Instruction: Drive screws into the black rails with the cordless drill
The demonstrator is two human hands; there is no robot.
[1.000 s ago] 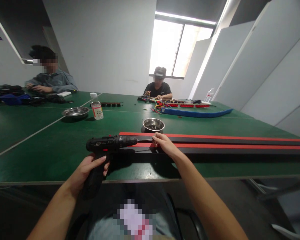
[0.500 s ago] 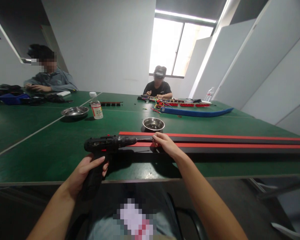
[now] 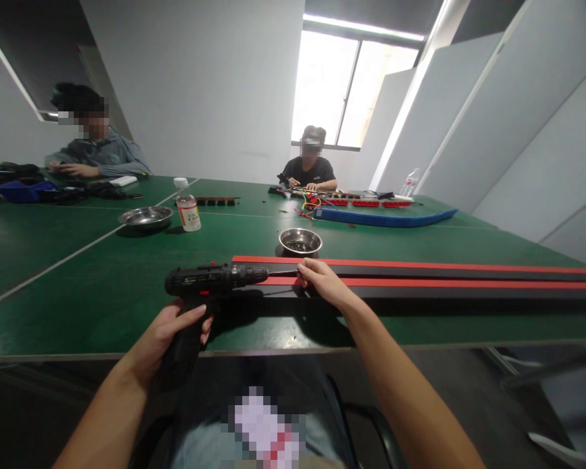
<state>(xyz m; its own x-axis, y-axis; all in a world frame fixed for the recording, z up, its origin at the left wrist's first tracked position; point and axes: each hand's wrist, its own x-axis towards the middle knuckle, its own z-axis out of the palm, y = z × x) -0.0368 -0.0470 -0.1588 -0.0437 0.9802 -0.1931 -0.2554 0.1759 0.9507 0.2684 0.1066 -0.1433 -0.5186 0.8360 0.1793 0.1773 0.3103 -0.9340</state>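
My left hand (image 3: pixel 170 332) is wrapped round the grip of a black power drill (image 3: pixel 215 279), which lies level with its bit pointing right. The fingers of my right hand (image 3: pixel 317 277) pinch the far end of the long bit (image 3: pixel 282 273); whether a screw is there is too small to tell. Under and behind the bit run two long black bars with red strips (image 3: pixel 420 284), reaching off to the right. Just beyond them stands a small metal bowl (image 3: pixel 300 241) of small dark parts.
On the green table (image 3: pixel 78 286) are a metal dish (image 3: pixel 146 217), a bottle (image 3: pixel 189 212), a blue strip (image 3: pixel 385 219) and coloured wires (image 3: pixel 307 200). Two people (image 3: pixel 311 168) sit across the table, one at far left among dark items.
The far person's hands have moved slightly, and a dark item now shows raised beside them. My hands and the drill hold almost the same place.
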